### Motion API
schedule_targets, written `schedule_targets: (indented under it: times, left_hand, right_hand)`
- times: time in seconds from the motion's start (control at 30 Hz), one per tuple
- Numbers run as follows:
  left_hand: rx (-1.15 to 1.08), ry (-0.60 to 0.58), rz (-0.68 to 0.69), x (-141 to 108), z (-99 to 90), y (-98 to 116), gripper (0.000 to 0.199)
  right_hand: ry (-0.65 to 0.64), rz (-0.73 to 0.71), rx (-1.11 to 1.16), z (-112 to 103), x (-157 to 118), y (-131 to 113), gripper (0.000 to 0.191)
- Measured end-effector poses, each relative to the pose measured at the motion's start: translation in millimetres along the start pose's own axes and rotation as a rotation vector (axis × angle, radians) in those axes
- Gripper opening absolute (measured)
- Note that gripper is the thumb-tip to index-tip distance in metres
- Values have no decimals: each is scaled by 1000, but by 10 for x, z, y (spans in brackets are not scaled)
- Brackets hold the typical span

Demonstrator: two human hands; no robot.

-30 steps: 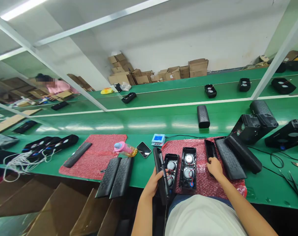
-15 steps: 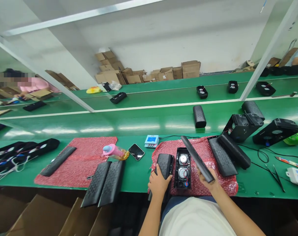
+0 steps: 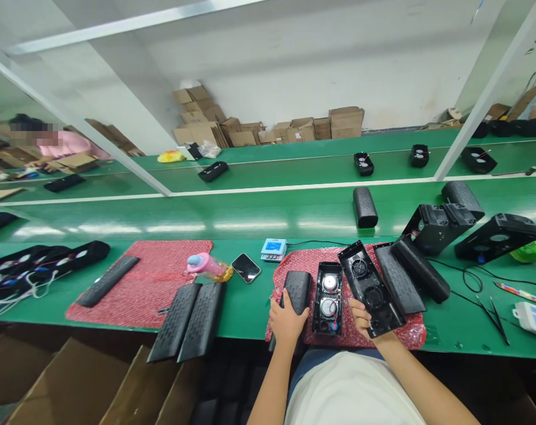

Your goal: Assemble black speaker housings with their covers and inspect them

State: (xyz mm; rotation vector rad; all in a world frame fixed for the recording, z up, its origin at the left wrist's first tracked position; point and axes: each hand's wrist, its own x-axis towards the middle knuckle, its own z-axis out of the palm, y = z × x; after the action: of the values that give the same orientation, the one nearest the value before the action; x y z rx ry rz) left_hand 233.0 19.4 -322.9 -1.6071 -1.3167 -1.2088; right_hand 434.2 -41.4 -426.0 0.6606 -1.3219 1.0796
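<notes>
My left hand [image 3: 288, 319] grips the lower part of a black speaker casing [image 3: 297, 290] with a patterned top, thumb along its right side. Beside it lies an open black speaker housing [image 3: 329, 323] with two round speaker drivers, a red wire and a small blue part inside. My right hand [image 3: 365, 323] holds a black half shell [image 3: 371, 290] by its lower end, raised and tilted. The shell's hollow inner face with two round openings is turned up. Under these things is a sheet of pink bubble wrap [image 3: 277, 336].
More black casings [image 3: 421, 268] lie right of the shell, with upright speaker units [image 3: 436, 227] behind. Tweezers [image 3: 493, 319] and cables are at far right. A small blue-screened device [image 3: 274, 250], a phone [image 3: 246, 268], a pink bottle [image 3: 208, 267] and two covers [image 3: 201, 321] overhanging the edge are left.
The shell in my right hand has turned from edge-on to show its hollow inner side, and sits slightly further right. My left hand stays on the casing.
</notes>
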Motion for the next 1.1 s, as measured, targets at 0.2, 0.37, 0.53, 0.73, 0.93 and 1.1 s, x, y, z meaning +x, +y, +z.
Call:
schedule_targets:
  times: [0.2,0.37,0.53,0.73,0.93,1.1]
  left_hand:
    - [-38,-49,69,-17,-45,-50,90]
    - [-47,-62,23,-2,-46,-22,92]
    - [-48,-60,29,-35,-37,18,91]
    - [-53,-73,6,-43,-43,-1,92]
    - [-69,-126,36,-48,-33,1,114]
    - [-172,-208,46,107,-1,-204,117]
  right_hand:
    - [1,90,47,222,-116,-235,67]
    - [-26,119,-55,108,-197,-322,92]
    - [-40,128,-164,-38,-226,-307,82]
    - [-208,197,-176,71,-172,-285,93]
    - [-178,197,-214,16,-194,-193,96]
    - [244,243,-595,188,-125,-137,99]
